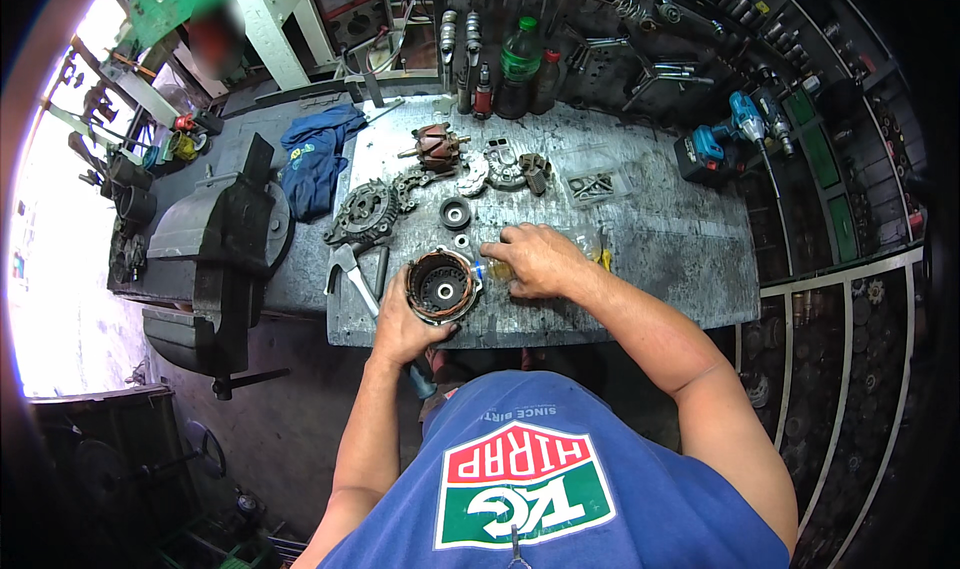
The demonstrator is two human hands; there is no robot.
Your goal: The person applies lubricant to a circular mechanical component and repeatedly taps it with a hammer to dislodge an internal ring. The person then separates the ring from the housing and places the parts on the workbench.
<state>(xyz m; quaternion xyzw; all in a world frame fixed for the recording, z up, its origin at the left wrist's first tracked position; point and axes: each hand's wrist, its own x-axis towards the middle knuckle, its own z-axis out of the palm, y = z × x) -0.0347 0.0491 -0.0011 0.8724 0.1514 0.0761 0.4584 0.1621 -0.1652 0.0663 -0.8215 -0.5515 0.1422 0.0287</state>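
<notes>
My left hand (pixel 403 319) is wrapped round the left side of an alternator housing (pixel 462 310) with copper stator windings (pixel 414 278). The housing rests on the bench near its front edge, its open round side facing up. Just right of it, my right hand (pixel 537 260) is closed on a small clear bottle with a blue tip (pixel 480 270), which points at the windings; the fingers partly hide it. A hammer (pixel 352 272) lies left of the housing. Beyond the housing are a small ring (pixel 461 241) and a black pulley (pixel 455 213).
Farther back lie an alternator end cover (pixel 366 212), a rotor (pixel 437 147) and a tray of bolts (pixel 598 186). A big vise (pixel 215 244) and a blue cloth (pixel 318 159) are at left. Bottles (pixel 520 59) stand behind; a cordless drill (pixel 745 119) is at right.
</notes>
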